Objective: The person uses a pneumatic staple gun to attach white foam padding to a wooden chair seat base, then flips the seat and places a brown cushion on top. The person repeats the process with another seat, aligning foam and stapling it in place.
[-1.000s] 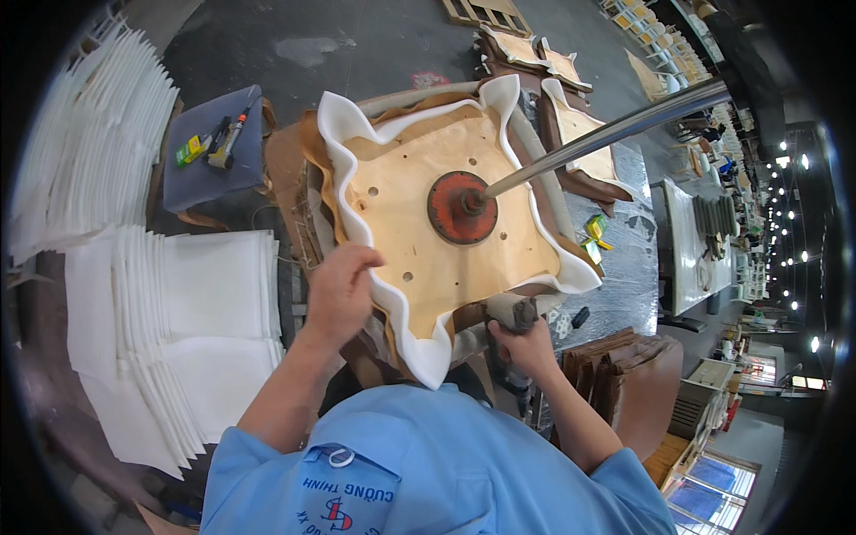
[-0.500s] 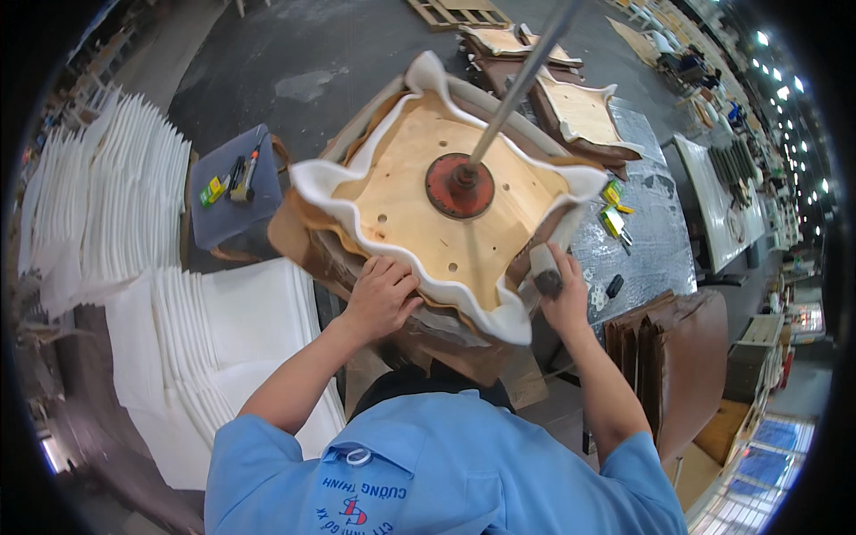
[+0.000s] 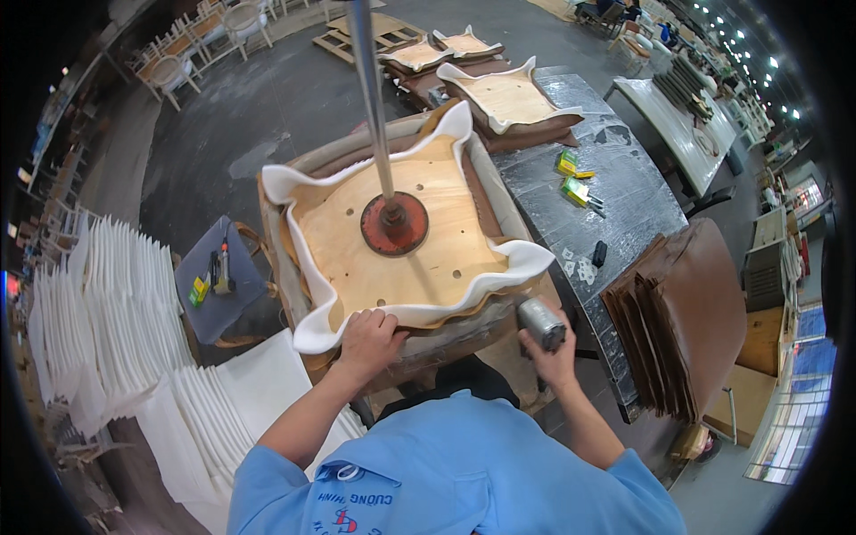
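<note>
A plywood seat board (image 3: pixel 401 241) lies upside down, wrapped in white foam (image 3: pixel 419 314) and brown cover material. A round red press pad (image 3: pixel 393 224) on a metal rod (image 3: pixel 370 98) holds it down at the centre. My left hand (image 3: pixel 367 341) presses on the near foam edge of the seat. My right hand (image 3: pixel 551 352) grips a grey staple gun (image 3: pixel 539 322) at the seat's near right corner.
Stacks of white foam sheets (image 3: pixel 107 330) lie at the left. A small grey stool (image 3: pixel 218 281) with tools stands beside them. A dark table (image 3: pixel 597 192) at the right holds small green boxes (image 3: pixel 575 189), more seats (image 3: pixel 508 102) and a pile of brown covers (image 3: pixel 682 312).
The seat has turned on the press, so a different edge faces me. My left hand stays on the near edge and my right hand still holds the gun.
</note>
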Tool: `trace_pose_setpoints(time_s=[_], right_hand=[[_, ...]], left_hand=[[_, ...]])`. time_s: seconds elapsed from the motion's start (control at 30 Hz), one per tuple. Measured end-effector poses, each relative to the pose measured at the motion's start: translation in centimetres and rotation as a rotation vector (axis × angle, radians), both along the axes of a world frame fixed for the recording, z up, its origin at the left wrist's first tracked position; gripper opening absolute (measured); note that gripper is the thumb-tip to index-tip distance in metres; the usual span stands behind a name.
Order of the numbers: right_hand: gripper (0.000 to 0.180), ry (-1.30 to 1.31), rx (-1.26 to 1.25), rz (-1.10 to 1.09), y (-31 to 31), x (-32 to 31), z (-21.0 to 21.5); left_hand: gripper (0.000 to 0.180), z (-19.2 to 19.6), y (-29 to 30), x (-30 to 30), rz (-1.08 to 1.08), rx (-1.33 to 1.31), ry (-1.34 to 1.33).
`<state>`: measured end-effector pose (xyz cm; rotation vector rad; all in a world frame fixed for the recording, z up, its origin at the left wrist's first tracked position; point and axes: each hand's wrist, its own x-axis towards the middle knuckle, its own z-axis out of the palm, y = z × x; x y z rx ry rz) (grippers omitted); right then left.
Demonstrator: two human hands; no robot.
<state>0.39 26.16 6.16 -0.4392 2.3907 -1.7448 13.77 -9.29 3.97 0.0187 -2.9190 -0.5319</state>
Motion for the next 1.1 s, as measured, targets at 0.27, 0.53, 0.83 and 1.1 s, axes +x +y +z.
trace_pose_setpoints(time_s=[0.27,0.53,0.83,1.1], right_hand=[[0.071,-0.115,0.068,0.047,-1.9,-0.6,-2.6],[0.070,-0.571,-0.094,-0.024,-0.8,-2.6,-3.3],[0.071,-0.539,-0.122,-0.011,-1.5,-1.8,-2.8],[0.068,-0.574,-0.100,0.016,-1.2,-2.3,-3.0]], left_hand=[[0.029,2.4,7.3,-8.4,-0.271,0.187,0.094],[0.018,-1.9,8.7,-15.5,-0.176,0.122,0.081],[0.020,-1.6,8.2,-15.8,-0.208,0.078,-0.035],[0.020,-3.1,7.6,-17.2,-0.282,0.203,-0.031]])
